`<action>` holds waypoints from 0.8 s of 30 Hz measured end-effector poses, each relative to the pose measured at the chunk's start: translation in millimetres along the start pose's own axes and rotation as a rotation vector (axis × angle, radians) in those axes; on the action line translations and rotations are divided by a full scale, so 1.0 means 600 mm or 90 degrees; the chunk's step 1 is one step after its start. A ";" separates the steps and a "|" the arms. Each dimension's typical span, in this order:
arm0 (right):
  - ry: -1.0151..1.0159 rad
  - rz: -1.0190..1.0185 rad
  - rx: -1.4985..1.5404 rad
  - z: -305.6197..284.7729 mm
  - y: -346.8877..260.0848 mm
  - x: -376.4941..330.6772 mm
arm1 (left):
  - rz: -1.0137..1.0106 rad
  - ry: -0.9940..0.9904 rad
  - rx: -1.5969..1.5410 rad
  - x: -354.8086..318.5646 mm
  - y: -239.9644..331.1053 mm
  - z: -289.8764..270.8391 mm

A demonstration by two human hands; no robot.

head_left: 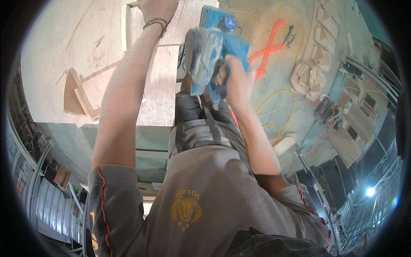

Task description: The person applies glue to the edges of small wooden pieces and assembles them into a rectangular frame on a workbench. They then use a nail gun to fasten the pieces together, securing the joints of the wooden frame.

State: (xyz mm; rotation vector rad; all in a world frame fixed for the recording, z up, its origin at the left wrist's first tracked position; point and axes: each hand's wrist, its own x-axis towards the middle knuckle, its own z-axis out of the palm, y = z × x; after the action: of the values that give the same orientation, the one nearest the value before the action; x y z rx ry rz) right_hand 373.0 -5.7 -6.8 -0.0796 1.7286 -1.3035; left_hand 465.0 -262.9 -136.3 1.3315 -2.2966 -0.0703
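Observation:
My right hand (238, 79) is wrapped round the rear handle of a blue power planer (210, 51), dusty and slightly blurred, held up on its side beside the wood. My left hand (159, 7) is at the top edge, over a plywood piece (188, 23); its fingers fall outside the picture or are hidden. A beaded bracelet (156, 23) circles that wrist. Beneath my left forearm lies a pale plywood panel (160, 85). A narrow wooden strip (125, 28) stands near the left hand.
Wooden offcuts (77, 96) lie left of my forearm. On the floor at right are an orange coiled air hose (267, 50), a yellow cord (274, 92) and a row of wooden pieces (319, 55). Further right stand wooden panels (353, 126).

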 end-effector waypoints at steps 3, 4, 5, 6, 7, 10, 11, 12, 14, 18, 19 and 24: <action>0.007 -0.023 0.011 0.020 -0.035 0.037 | 0.016 0.023 -0.040 0.000 -0.003 0.001; -0.001 -0.036 0.016 0.026 -0.046 0.052 | 0.012 0.023 -0.028 -0.001 -0.003 0.002; -0.007 -0.051 0.020 0.031 -0.058 0.070 | 0.007 0.024 -0.019 -0.001 -0.003 0.005; -0.012 -0.066 0.023 0.033 -0.070 0.088 | 0.003 0.025 -0.011 -0.001 0.001 0.007; -0.003 -0.080 0.021 0.035 -0.082 0.106 | 0.005 0.021 -0.016 -0.002 0.004 0.009; -0.015 -0.123 0.040 0.053 -0.112 0.171 | 0.009 0.021 -0.009 0.002 -0.004 -0.006; -0.028 -0.137 0.053 0.058 -0.115 0.196 | 0.005 0.022 -0.011 -0.001 -0.007 -0.009; -0.035 -0.151 0.065 0.060 -0.123 0.210 | 0.003 0.022 -0.019 -0.004 -0.006 -0.008; -0.043 -0.130 0.102 0.063 -0.144 0.228 | 0.021 0.031 -0.005 -0.004 -0.004 -0.003; -0.060 -0.093 0.120 0.033 -0.134 0.189 | 0.041 0.011 0.090 -0.004 0.003 0.007; -0.050 -0.080 0.113 0.023 -0.125 0.160 | 0.053 0.021 0.088 -0.005 0.004 0.006; -0.014 -0.040 -0.065 -0.021 -0.002 0.006 | 0.078 -0.003 0.093 -0.005 -0.006 0.011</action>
State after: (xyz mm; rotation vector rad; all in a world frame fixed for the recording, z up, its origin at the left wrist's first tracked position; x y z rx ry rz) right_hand 361.8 0.9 -8.5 -0.2070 1.7859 -1.2547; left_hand 466.2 -263.7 -144.4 1.2580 -2.4211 0.1378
